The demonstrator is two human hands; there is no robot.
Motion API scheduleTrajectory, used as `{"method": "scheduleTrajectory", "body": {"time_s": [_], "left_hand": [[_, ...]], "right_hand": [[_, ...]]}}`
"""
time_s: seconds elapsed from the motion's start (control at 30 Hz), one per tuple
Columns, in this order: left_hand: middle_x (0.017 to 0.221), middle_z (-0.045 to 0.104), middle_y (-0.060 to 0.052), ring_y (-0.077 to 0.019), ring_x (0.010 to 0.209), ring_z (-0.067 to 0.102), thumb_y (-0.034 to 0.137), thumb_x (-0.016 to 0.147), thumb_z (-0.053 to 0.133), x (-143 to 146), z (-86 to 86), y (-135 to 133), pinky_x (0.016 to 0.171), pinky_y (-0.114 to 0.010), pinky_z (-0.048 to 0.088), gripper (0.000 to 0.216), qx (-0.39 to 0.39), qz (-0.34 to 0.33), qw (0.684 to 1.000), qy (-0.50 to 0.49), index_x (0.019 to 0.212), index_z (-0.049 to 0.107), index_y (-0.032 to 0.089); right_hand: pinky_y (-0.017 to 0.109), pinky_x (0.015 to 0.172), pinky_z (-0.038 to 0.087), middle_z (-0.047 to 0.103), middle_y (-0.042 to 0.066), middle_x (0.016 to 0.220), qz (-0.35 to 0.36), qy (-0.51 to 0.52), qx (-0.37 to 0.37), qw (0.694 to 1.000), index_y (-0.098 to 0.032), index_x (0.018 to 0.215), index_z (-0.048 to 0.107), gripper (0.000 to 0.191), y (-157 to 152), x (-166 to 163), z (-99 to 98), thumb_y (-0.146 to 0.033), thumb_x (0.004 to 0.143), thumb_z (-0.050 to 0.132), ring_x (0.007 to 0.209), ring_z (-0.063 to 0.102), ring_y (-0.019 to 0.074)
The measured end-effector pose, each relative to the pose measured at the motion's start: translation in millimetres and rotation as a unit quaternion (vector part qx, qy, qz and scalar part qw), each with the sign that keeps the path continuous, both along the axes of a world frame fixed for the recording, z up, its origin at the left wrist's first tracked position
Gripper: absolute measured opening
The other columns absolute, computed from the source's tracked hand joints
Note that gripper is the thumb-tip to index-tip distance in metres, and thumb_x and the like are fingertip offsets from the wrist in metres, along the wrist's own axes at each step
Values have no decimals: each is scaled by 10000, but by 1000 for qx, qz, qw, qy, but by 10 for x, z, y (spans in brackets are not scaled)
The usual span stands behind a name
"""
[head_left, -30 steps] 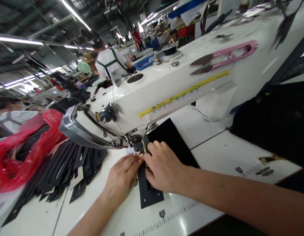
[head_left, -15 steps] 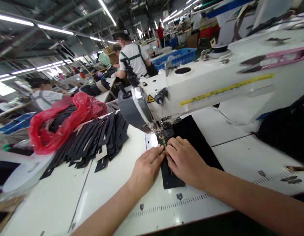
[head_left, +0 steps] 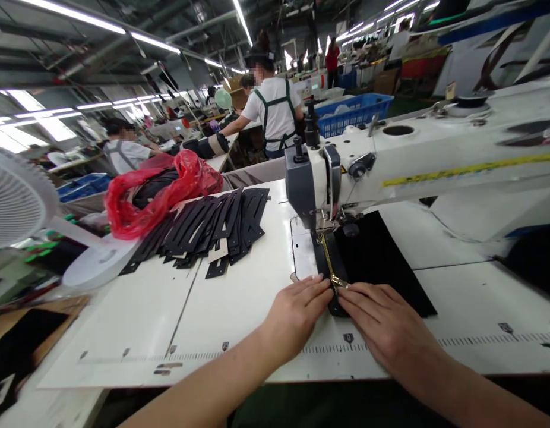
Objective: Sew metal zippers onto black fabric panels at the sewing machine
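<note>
A person's two bare hands work at a white sewing table, seen from above. At the middle, a narrow black strip lies with its far end under the head of a white and grey sewing machine. A gold zip runs along the strip, and its metal zip pull points right. A larger black panel lies flat just right of the strip.

The left hand comes from the near left, fingers together and nearly straight, fingertips resting at the strip's left edge. The right hand mirrors it from the near right, fingers extended and close together, fingertips beside the zip pull. Both thumbs are mostly hidden, so whether either hand pinches anything cannot be told.

Left of the machine, many dark strips lie fanned in a pile, next to a red plastic bag with dark material inside. A white fan stands at the far left. Beyond the machine are a blue basket and a person in a white shirt with green straps, facing away.
</note>
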State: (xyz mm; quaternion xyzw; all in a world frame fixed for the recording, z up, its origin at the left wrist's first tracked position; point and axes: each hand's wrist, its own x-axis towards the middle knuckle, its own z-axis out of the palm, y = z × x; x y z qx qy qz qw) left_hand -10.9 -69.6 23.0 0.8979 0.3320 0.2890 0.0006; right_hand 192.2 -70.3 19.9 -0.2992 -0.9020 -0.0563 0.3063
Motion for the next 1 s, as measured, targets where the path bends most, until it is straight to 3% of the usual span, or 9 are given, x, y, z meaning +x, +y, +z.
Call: {"method": "scheduleTrajectory", "body": {"time_s": [0.2, 0.3, 0.5, 0.63, 0.83, 0.9, 1.0], "left_hand": [[1133, 636, -131, -215, 1108, 573, 105, 916, 395, 32, -13, -43, 956, -375, 491, 254, -18, 7, 1000, -17, 1108, 562, 88], [1134, 632, -133, -233, 1098, 575, 196, 896, 490, 59, 21, -45, 960, -385, 484, 244, -33, 9, 999, 0, 1101, 564, 85], [888, 688, -75, -198, 838, 666, 122, 873, 470, 100, 111, 95, 744, -340, 561, 150, -50, 57, 996, 45, 930, 608, 133], [832, 687, -48, -168, 744, 671, 106, 854, 478, 87, 187, 133, 671, -288, 566, 154, -87, 81, 990, 70, 921, 609, 150], [1074, 661, -126, -226, 997, 631, 92, 895, 391, 143, -18, -77, 878, -379, 534, 247, 54, 69, 996, 37, 1022, 602, 77], [1105, 650, -129, -236, 1018, 621, 105, 907, 372, 162, -73, -113, 896, -394, 527, 272, 61, 72, 995, 36, 1060, 593, 61], [1111, 650, -117, -247, 1017, 620, 124, 920, 362, 179, -74, -110, 915, -442, 511, 277, 65, 78, 994, 39, 1036, 609, 76]], "right_hand": [[345, 781, 415, 674, 62, 949, 32, 58, -86, 994, -128, 969, 636, 265, 71, -12, 109, -107, 902, 380, 903, 554, 190], [346, 768, 425, 667, 61, 882, 30, 66, -130, 989, -147, 922, 636, 249, 83, -23, 125, -113, 901, 391, 854, 556, 184], [322, 729, 468, 626, 55, 848, 27, 24, -249, 968, -171, 915, 636, 164, 267, 20, 277, -162, 878, 476, 813, 551, 174], [363, 743, 469, 630, 77, 913, 31, -16, -154, 987, -152, 995, 638, 184, 306, 34, 297, -191, 837, 553, 856, 544, 207], [345, 706, 467, 647, 114, 848, 42, -14, 37, 998, -63, 936, 642, 270, 88, -27, 40, -51, 873, 379, 799, 557, 193], [351, 716, 479, 651, 110, 846, 34, -10, 39, 999, -68, 924, 644, 270, 53, -24, 44, -79, 885, 377, 804, 565, 198], [384, 789, 496, 650, 126, 947, 12, -15, -29, 999, -86, 968, 637, 259, 100, 2, 132, -232, 900, 434, 897, 576, 223]]}}
